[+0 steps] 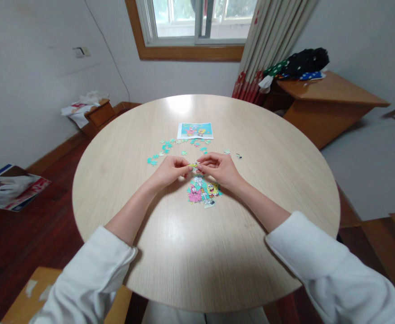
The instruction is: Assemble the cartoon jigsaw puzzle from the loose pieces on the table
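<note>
Over the middle of the round table, my left hand and my right hand meet with their fingertips almost touching. Between them are small puzzle pieces, yellow-green and pinkish, pinched by both hands; the exact split between the hands is hard to make out. Just below lies a partly joined jigsaw puzzle with pink, yellow and pale cartoon figures. Loose turquoise puzzle pieces are scattered beyond my left hand. A few more loose pieces lie past my right hand.
A printed picture card of the cartoon lies farther back on the round table. Behind it are a window and a curtain. At right stands a wooden desk with dark cloth on it. A stool is at left.
</note>
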The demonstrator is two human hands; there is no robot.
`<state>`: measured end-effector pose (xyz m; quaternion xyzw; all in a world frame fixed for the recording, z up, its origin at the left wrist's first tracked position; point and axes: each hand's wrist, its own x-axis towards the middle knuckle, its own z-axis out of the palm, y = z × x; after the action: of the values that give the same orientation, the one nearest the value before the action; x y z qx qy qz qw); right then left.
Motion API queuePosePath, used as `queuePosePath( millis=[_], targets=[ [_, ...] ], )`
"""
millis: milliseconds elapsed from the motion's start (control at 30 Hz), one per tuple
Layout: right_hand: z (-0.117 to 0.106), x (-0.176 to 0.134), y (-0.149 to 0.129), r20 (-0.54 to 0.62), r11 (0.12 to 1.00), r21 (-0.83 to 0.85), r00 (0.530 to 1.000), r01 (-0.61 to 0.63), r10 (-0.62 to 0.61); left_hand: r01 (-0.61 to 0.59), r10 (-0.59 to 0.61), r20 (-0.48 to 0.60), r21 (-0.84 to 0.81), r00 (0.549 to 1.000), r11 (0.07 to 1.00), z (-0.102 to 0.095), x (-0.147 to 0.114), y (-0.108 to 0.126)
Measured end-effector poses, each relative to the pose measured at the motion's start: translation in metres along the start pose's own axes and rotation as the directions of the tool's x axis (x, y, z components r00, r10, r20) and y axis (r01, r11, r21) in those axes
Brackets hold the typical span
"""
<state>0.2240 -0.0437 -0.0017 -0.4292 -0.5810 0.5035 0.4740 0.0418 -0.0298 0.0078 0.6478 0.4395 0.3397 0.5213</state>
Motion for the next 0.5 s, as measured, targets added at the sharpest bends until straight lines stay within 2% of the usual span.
queuePosePath(
  millis=[500],
  targets=[
    [-0.0017, -0.0002, 0.001, 0.036, 1.0, -0.016, 0.999, 0.025, -0.024, 0.018, -0.018, 0.02, 0.04, 1.0, 0.999, -0.0006, -0.0011, 0.0025]
  ],
)
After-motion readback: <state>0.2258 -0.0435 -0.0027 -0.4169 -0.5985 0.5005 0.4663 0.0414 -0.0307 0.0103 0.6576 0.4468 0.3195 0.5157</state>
